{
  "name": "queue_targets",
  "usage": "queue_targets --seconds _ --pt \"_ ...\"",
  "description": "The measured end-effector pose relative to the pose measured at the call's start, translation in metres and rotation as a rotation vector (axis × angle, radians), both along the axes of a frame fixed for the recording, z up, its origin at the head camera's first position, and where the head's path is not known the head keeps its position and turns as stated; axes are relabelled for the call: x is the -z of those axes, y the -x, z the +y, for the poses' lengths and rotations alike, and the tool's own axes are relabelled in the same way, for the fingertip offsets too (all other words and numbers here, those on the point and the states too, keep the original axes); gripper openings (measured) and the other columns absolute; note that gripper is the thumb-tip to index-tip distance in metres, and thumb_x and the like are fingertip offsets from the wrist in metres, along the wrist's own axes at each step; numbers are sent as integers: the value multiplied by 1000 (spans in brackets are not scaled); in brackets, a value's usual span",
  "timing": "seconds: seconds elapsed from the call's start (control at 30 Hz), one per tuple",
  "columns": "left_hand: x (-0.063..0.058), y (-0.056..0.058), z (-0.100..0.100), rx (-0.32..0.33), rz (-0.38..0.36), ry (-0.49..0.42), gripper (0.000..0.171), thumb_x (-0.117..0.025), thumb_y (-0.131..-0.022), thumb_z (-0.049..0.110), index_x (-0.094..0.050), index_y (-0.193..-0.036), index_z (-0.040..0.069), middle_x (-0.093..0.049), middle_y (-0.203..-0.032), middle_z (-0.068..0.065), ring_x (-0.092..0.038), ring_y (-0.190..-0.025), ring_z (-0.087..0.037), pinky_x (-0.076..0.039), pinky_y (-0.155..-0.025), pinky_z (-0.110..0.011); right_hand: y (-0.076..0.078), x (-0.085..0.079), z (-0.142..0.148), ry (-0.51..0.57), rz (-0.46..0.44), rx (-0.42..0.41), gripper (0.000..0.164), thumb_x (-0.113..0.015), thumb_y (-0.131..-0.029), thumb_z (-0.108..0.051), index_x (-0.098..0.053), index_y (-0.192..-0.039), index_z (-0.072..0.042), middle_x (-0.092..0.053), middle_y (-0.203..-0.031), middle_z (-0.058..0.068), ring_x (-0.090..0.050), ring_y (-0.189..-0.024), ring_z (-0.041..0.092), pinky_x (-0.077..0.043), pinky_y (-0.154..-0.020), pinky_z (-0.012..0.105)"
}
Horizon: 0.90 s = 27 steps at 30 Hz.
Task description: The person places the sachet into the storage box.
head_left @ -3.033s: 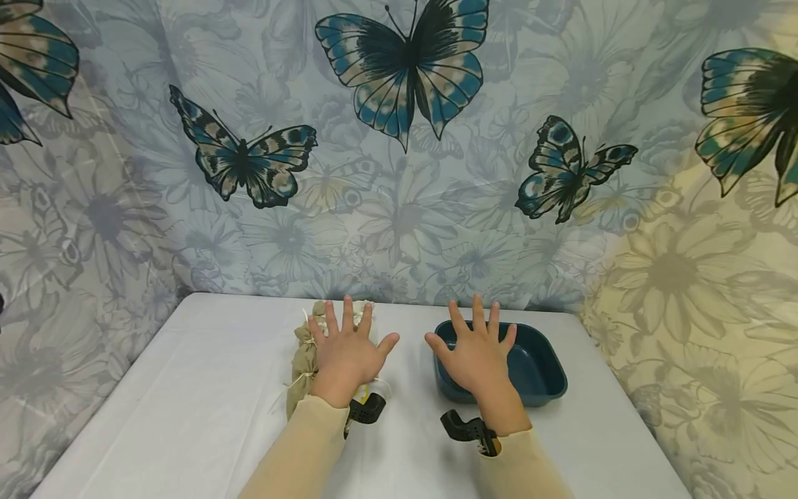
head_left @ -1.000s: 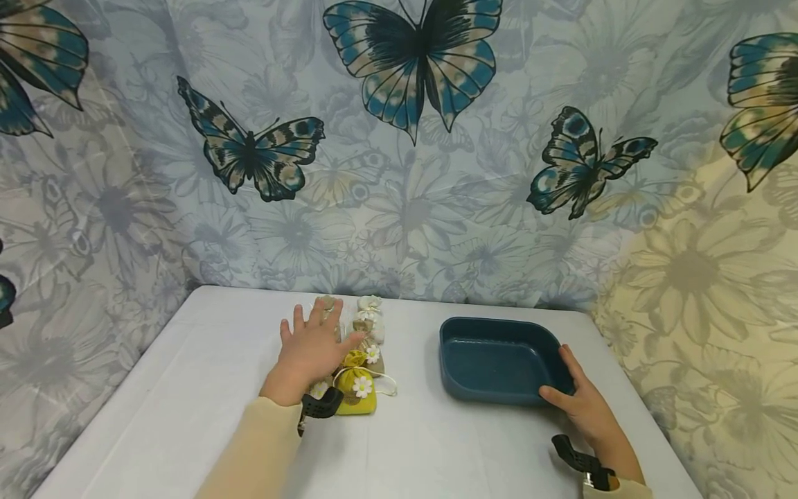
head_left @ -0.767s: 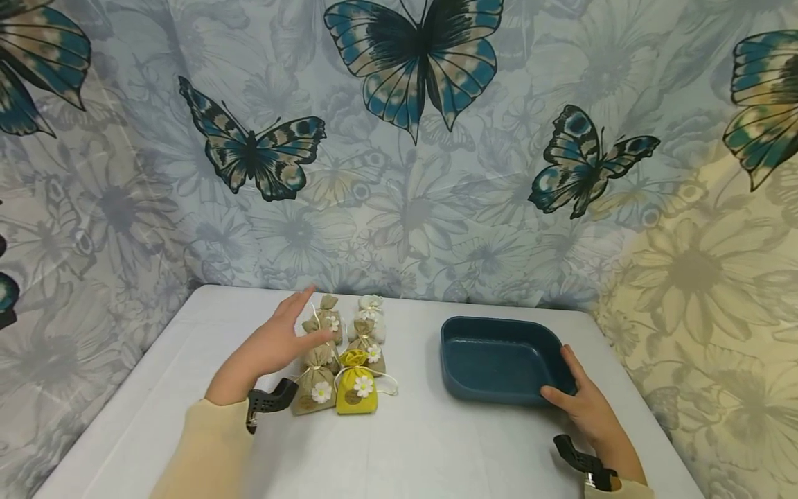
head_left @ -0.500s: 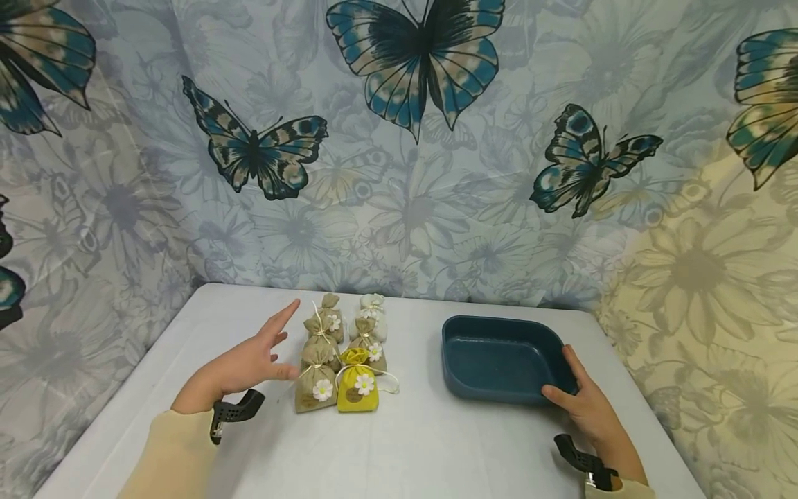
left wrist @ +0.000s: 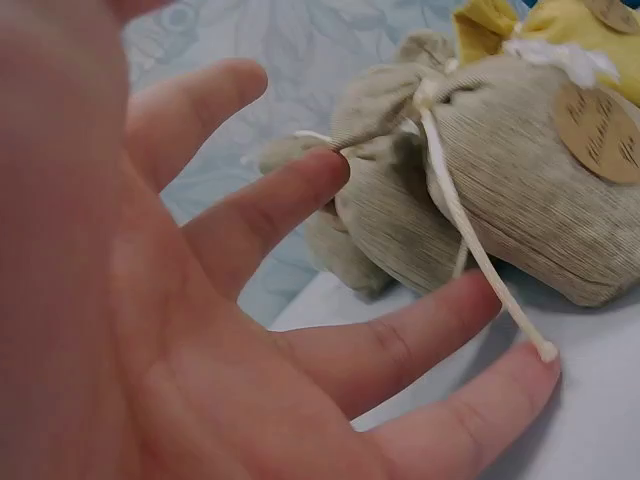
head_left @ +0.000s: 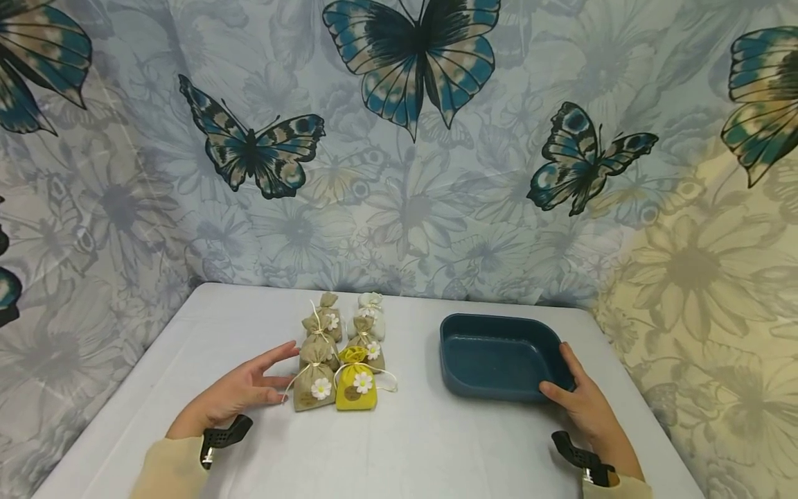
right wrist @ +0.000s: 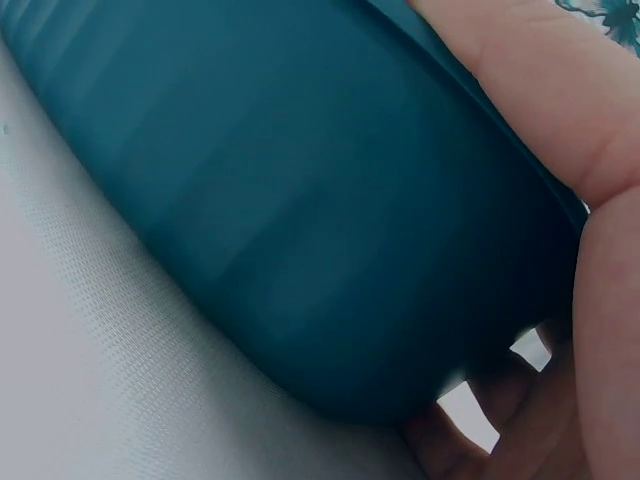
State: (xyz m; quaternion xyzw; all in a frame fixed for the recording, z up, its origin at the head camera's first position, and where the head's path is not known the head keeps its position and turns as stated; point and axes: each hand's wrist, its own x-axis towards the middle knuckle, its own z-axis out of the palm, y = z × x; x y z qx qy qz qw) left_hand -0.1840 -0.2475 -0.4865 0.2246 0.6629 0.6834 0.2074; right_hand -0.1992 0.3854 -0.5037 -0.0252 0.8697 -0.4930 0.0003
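Several small drawstring pouches stand in two rows on the white table. At the front left is a beige pouch [head_left: 312, 395] with a white flower; beside it is a yellow pouch [head_left: 357, 398]. My left hand [head_left: 238, 389] is just left of the beige ones, fingers spread and slightly bent, holding nothing. In the left wrist view the front beige pouch [left wrist: 530, 170] has its cord hanging by the fingertips; whether they touch is unclear. My right hand [head_left: 587, 402] grips the right end of a dark teal tub [head_left: 489, 393], thumb at the rim, other fingers around the outer side.
A beige pouch [head_left: 329, 320] and a white pouch [head_left: 373, 317] stand at the back of the rows. White table [head_left: 411, 443] lies between pouches and tub. Behind rises a butterfly-print cloth [head_left: 411, 229].
Both hands were spread over the pouches and tub. The right went to the tub's right end and grips it. The left moved left off the pouches, then lowered beside them.
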Motion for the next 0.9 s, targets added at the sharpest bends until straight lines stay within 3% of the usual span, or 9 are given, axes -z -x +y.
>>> queue_targets --seconds 0.13,0.23,0.47,0.7,0.9 --pt "5 0 3 -27 -47 8 74 -64 -95 -1 -23 -156 -2 -16 -157 -31 -46 -128 -45 -47 -96 -48 0 -1 -1 -1 -17 1 102 -74 -93 -25 2 -161 -25 6 -165 4 7 -147 38 -1 -110 67" --pt "7 0 5 -42 -53 35 69 -64 -96 0 -27 -154 -5 -22 -154 -34 -46 -129 -41 -48 -96 -41 2 -2 -2 5 -15 -3 102 -74 -93 -26 1 -161 -27 6 -165 2 7 -147 37 -2 -110 67" --pt "7 0 9 -25 -4 103 63 -65 -97 2 -34 -150 -9 -23 -156 -31 -37 -134 -47 -48 -94 -35 3 -5 -3 7 -19 -3 104 -75 -92 -25 3 -161 -27 7 -164 3 7 -147 39 -1 -109 68" --pt "11 -1 15 -87 66 207 66 -71 -94 10 -39 -148 -9 -35 -150 -32 -41 -130 -50 -48 -94 -31 -2 -4 -2 30 -71 19 107 -76 -91 -26 5 -161 -25 7 -164 15 6 -145 47 -3 -106 73" --pt "15 -2 18 -113 94 251 66 -73 -92 12 -41 -148 -7 -36 -150 -30 -38 -132 -52 -44 -101 -42 -4 -4 -1 34 -76 19 107 -75 -91 -25 6 -161 -26 7 -163 18 4 -145 49 -5 -106 72"
